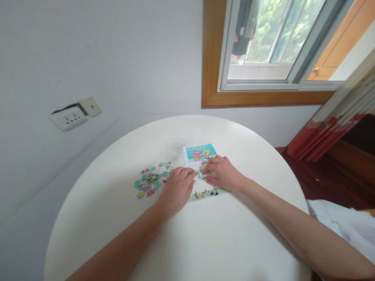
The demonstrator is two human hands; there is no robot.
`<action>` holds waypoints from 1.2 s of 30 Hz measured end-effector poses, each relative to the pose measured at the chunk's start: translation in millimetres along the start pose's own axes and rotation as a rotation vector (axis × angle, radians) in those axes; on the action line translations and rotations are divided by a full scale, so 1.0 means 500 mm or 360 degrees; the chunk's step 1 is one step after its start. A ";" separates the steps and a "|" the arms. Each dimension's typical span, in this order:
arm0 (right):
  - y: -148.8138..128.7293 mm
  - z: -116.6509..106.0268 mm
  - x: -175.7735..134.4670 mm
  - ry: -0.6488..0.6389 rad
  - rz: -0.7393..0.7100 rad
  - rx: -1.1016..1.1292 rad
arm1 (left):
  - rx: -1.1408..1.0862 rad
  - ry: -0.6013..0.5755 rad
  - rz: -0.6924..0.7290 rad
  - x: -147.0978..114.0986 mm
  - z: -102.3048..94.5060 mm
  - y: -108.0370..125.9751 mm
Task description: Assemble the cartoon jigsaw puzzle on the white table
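My right hand (222,174) has its thumb and forefinger curled in a pinch at a small puzzle piece (200,176), pale with some green, low over the table. Facing it, my left hand (178,188) lies with fingers stretched out near the same piece, fingertips at the left side of the puzzle. Below both hands runs a joined strip of jigsaw puzzle (207,194) with a green edge and cartoon figures. Another joined green edge shows partly between the hands; the fingers hide the rest. To the left, loose puzzle pieces (150,180) in teal, pink and yellow lie heaped.
Behind my hands lies a reference picture card (200,152) with cartoon characters. Everything rests on a round white table (181,242). A wall with a socket (69,118) and a wood-framed window (263,95) stand beyond; a curtain (328,125) hangs at right.
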State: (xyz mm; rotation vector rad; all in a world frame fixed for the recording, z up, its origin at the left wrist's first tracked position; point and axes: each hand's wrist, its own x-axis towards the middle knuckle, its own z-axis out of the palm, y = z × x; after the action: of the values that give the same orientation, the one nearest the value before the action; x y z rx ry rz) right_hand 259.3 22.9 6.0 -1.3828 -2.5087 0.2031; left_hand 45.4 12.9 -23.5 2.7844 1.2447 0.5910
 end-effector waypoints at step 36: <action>0.020 -0.020 -0.014 -0.0068 -0.0041 0.0015 | -0.0007 0.0017 0.0005 -0.001 -0.004 0.005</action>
State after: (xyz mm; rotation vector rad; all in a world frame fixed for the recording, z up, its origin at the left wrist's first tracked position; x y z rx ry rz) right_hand 273.7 22.1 11.9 -1.3559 -2.5554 0.2415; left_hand 46.3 10.8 -21.3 2.7841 1.2395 0.6087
